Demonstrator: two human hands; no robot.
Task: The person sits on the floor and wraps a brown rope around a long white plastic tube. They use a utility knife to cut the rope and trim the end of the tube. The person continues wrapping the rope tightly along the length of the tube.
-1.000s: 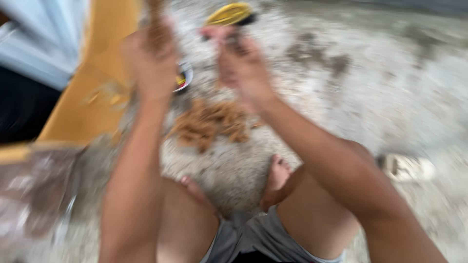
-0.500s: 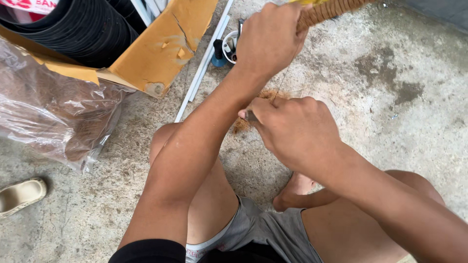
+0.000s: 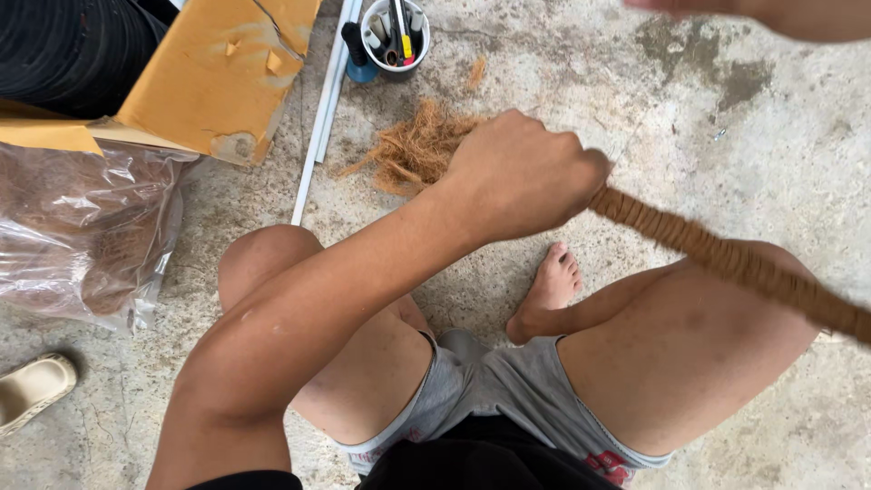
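My left hand (image 3: 522,177) is closed in a fist around one end of a long stick wrapped in brown coconut fibre (image 3: 726,259). The stick slants down to the right across my right knee and is blurred. A loose pile of brown fibre (image 3: 413,150) lies on the concrete just behind that fist. Only a blurred sliver of my right hand (image 3: 667,5) shows at the top edge, with the forearm running off to the right; what it holds is hidden. I sit on the floor with bare legs folded.
A white cup of tools (image 3: 395,32) and a blue bottle (image 3: 357,53) stand at the top. White rods (image 3: 318,118) lie beside a torn cardboard box (image 3: 218,82). A clear plastic bag of fibre (image 3: 82,227) and a sandal (image 3: 32,386) are at the left.
My left hand swung the fibre-wrapped stick down from the top of the view to point lower right. My right hand lifted away from the middle to the top edge. The view shifted.
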